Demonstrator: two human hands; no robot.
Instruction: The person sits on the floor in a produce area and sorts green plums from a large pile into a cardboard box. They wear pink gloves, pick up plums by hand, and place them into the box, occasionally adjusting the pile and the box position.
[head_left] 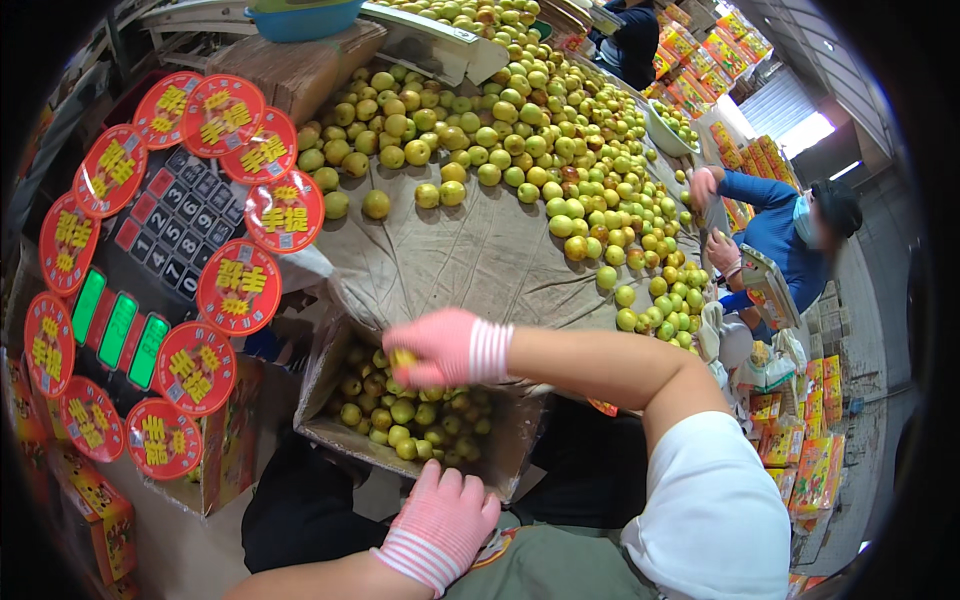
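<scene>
My right hand (440, 348), in a pink glove with a striped cuff, is closed on a yellowish jujube (402, 357) above a cardboard box (318, 385). Inside the box lie many green and brownish jujubes (402, 411), partly shaded by its walls. My left hand (450, 515), gloved the same way, has its fingers bent over the box's near rim. Beyond the box, a cloth-covered sorting table (450, 265) carries a broad spread of loose green jujubes (520, 130).
A scale display (175, 220) ringed with red round stickers stands at the left. A blue basin (305, 20) sits on a wrapped carton at the back left. Across the table's right side, a person in blue (780, 230) works; another (630, 45) is farther back. Colourful cartons (820, 450) are stacked at right.
</scene>
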